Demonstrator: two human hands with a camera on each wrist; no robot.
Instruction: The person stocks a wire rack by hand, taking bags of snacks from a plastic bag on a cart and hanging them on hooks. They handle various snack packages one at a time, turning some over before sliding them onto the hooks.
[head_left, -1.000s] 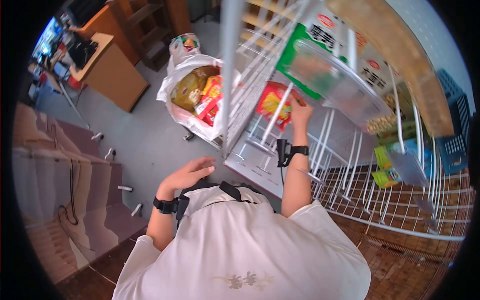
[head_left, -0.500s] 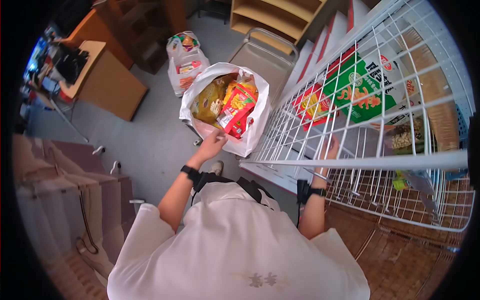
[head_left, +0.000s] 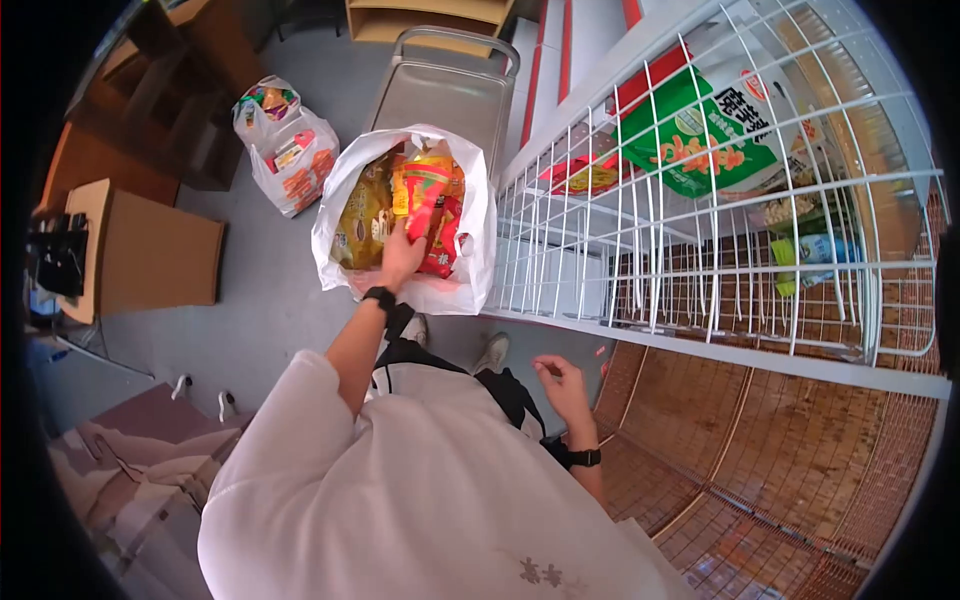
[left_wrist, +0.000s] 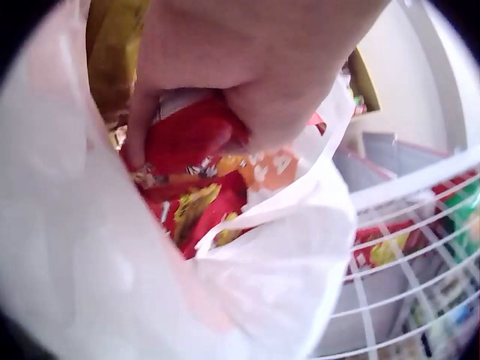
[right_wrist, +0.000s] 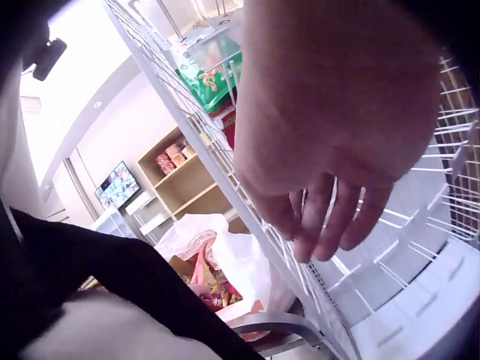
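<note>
Straight ahead, on a cart (head_left: 440,95), a plastic bag (head_left: 472,250) full of packets. Inside its mouth, the left hand (head_left: 400,262), curled round a snack packet (head_left: 420,195) at the top of the pile. Left of that bag, on the floor, a second bag (head_left: 285,150); further left, a worktop (head_left: 160,245). Behind the cart, a wooden shelf unit (head_left: 430,15). Just right of the cart, a wire rack (head_left: 720,350), with a large packet (head_left: 700,135) on an upper tier and smaller packets (head_left: 810,255) lower down. Close to the body, in front of the rack and well apart from the plastic bag, the right hand (head_left: 560,385), holding nothing.
</note>
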